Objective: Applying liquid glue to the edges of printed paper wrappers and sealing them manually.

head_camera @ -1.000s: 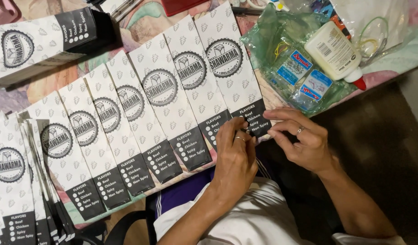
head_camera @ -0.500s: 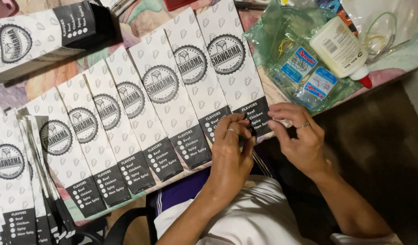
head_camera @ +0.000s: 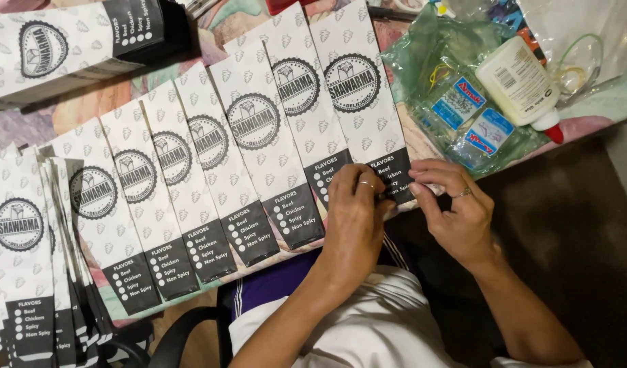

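Several long white paper bags with a round black emblem and a black bottom band lie overlapped in a slanting row across the table. My left hand (head_camera: 357,204) and my right hand (head_camera: 453,208) both pinch the black bottom end of the rightmost bag (head_camera: 357,102), at the table's near edge. Fingers cover most of that black band. Each hand wears a ring. The neighbouring bag (head_camera: 296,116) lies just left of my left hand.
A white glue bottle with a red cap (head_camera: 521,85) lies on a green plastic bag (head_camera: 436,75) holding small blue packets, at the upper right. A stack of the same bags (head_camera: 27,245) sits at the left. Another bundle (head_camera: 61,48) lies at the upper left.
Both hands have stayed on the rightmost bag's bottom end, with the fingers shifting slightly along its edge. The bags have not moved.
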